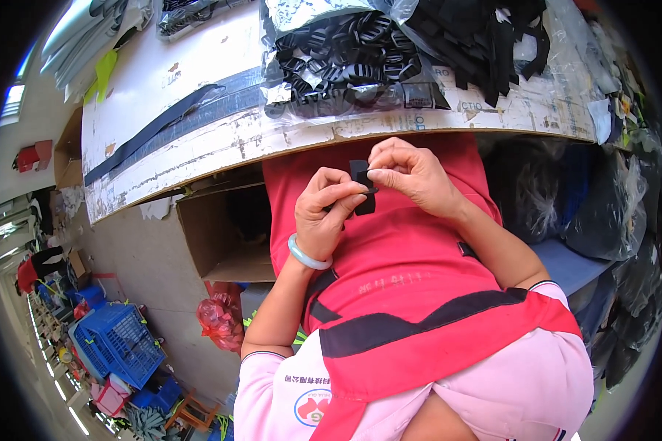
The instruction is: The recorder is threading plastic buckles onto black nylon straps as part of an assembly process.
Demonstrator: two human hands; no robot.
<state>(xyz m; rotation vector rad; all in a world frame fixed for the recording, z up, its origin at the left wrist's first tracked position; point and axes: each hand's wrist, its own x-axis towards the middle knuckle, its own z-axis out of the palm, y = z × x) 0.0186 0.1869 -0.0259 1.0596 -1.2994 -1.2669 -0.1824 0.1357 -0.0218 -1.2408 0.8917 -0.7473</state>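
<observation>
Over my red apron, both hands meet just in front of the table edge. My left hand (325, 209) is closed, pinching a small black buckle (371, 191) between thumb and fingertips. A short black webbing strap (360, 170) runs at the buckle, its upper end standing up and a lower piece hanging below. Whether it is threaded all the way through I cannot tell. My right hand (412, 173) is closed too, thumb and forefinger pinching at the strap's edge. On the table beyond, an open clear bag (338, 99) holds many black plastic buckles (346, 55).
A heap of black webbing pieces (485, 44) lies right of the bag. One long dark strip (154, 136) stretches across the worn white tabletop (221, 140). Below it stands an open cardboard box (224, 250). Plastic-wrapped bundles (603, 206) crowd the right; a blue crate (125, 342) sits at left.
</observation>
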